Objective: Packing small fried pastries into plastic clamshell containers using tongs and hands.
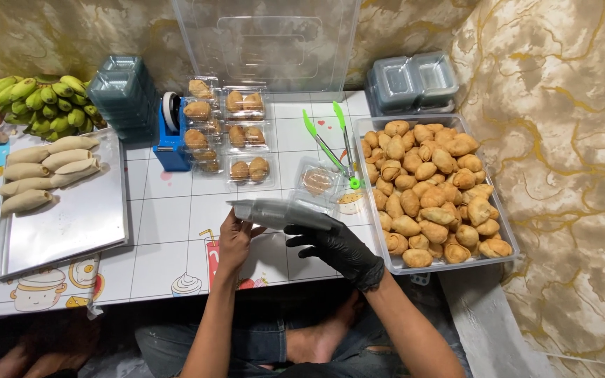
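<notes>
Home snack-packing spot on a low table.
Bin of fried pastries at 3 o'clock, packed boxes at 12, bananas at 10.

Clamshell box (clear) between hands

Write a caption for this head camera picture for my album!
Bare left hand and gloved right hand hold a stack of clear boxes beside a tub of pastries.

Both forearms reach forward and up from the lap, wrists close together. The bare left hand is raised with fingers curled in a grip. The black-gloved right hand lies knuckles-up, fingers closed leftward, gripping too.
</notes>
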